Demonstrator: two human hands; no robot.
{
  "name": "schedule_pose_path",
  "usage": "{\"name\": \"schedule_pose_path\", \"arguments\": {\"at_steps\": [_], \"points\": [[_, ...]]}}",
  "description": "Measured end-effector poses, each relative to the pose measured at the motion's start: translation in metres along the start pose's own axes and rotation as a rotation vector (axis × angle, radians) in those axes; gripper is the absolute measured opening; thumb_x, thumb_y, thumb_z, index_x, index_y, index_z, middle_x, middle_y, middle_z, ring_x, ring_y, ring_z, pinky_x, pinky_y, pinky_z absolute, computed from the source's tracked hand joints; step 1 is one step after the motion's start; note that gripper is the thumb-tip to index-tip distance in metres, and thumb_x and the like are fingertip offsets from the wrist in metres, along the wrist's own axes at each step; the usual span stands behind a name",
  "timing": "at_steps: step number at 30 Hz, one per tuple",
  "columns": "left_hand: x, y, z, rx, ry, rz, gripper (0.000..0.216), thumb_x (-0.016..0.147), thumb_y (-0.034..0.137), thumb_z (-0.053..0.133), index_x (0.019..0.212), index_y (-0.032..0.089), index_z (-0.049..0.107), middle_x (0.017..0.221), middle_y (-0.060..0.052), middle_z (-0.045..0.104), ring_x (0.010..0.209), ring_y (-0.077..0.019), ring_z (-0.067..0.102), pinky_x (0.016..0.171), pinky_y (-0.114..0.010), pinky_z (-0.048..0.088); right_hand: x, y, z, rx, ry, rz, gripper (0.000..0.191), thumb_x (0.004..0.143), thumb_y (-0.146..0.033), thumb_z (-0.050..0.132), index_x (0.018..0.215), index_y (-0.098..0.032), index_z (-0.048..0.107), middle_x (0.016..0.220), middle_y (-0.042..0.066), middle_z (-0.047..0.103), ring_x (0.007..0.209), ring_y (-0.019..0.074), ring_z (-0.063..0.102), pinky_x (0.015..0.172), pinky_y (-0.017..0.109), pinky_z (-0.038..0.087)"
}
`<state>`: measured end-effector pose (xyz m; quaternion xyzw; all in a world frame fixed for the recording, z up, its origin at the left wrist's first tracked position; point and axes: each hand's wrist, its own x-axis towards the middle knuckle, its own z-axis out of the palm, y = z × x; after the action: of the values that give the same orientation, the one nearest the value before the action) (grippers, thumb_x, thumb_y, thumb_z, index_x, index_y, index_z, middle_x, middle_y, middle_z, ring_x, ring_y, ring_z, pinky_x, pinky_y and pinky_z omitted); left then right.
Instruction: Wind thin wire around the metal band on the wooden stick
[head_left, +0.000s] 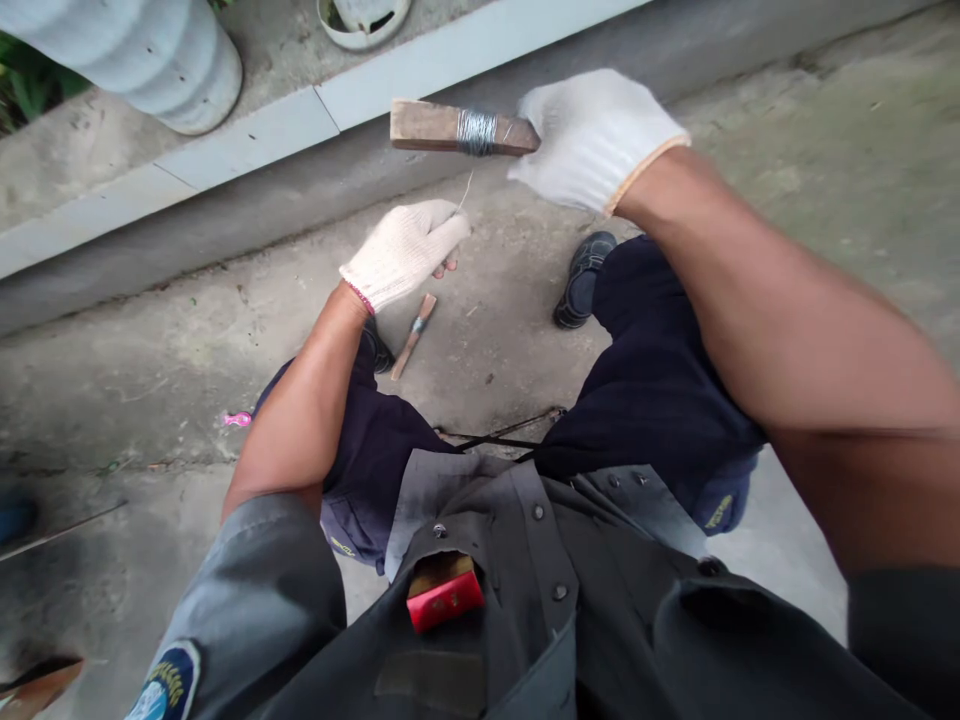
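Red box in the grey shirt pocket, lettering unreadable; sleeve patch text blurred; left hand, knit-gloved, pinches thin wire; right hand, gloved, grips flat wooden stick wound with grey wire; second stick on rough concrete below; white corrugated pipe beyond.

**Concrete ground and what lies on it**

Bare grey concrete floor, stained, cracked in places. Small wooden stick with a wire band lies flat just below the left hand's pinch, tilted. Pink scrap well down-left of that pinch. Thin dark rod lies further below it, between the knees. Black shoe planted below the right hand's grip. Raised pale kerb runs behind both grips; grey pipe far up-left.
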<state>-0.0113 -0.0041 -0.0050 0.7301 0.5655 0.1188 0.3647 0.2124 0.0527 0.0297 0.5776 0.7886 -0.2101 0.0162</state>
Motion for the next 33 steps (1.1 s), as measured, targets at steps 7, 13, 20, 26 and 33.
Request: {"name": "schedule_pose_path", "arguments": {"at_steps": [7,13,20,26,33], "points": [[0.002,-0.005,-0.004,0.088,0.015,0.015,0.028,0.094,0.039,0.050,0.090,0.024,0.074,0.072,-0.004,0.070,0.074,-0.0217,0.066,0.071,-0.032,0.050,0.003,-0.009,0.018,-0.358,-0.158,0.028,0.037,0.101,-0.034,0.048,0.120,-0.010,0.071,0.124,0.027,0.070,0.123,0.0398,0.062,0.099,0.058,0.043],[-0.003,-0.002,-0.009,0.104,0.013,0.014,0.026,0.094,0.036,0.051,0.087,0.023,0.072,0.074,-0.004,0.070,0.079,-0.0226,0.065,0.071,-0.032,0.048,-0.007,-0.005,0.022,-0.379,-0.373,-0.318,0.013,0.082,-0.022,0.065,0.090,-0.017,0.074,0.088,0.010,0.075,0.084,0.0247,0.068,0.078,0.041,0.050],[-0.006,0.001,-0.014,0.075,-0.002,0.038,0.029,0.098,0.043,0.052,0.084,0.024,0.069,0.077,0.000,0.071,0.089,-0.0204,0.063,0.081,-0.030,0.050,-0.007,0.014,0.008,-0.089,-0.318,-0.295,0.035,0.081,-0.049,0.067,0.092,-0.017,0.074,0.083,-0.003,0.073,0.080,0.0143,0.061,0.074,0.032,0.041],[-0.001,0.000,-0.007,-0.113,0.035,-0.018,0.032,0.100,0.041,0.048,0.098,0.021,0.072,0.085,-0.008,0.076,0.074,-0.0190,0.069,0.071,-0.031,0.053,-0.007,0.003,-0.004,0.024,-0.137,-0.304,0.036,0.085,-0.053,0.063,0.096,-0.020,0.072,0.079,0.003,0.071,0.072,0.0167,0.061,0.070,0.031,0.046],[-0.001,0.001,0.003,-0.048,-0.030,-0.009,0.028,0.095,0.036,0.051,0.104,0.022,0.074,0.083,-0.005,0.076,0.075,-0.0198,0.071,0.072,-0.030,0.054,0.002,-0.001,-0.006,-0.150,0.160,-0.016,0.045,0.096,-0.042,0.049,0.127,-0.016,0.069,0.119,0.024,0.073,0.108,0.0349,0.068,0.088,0.046,0.050]]}}
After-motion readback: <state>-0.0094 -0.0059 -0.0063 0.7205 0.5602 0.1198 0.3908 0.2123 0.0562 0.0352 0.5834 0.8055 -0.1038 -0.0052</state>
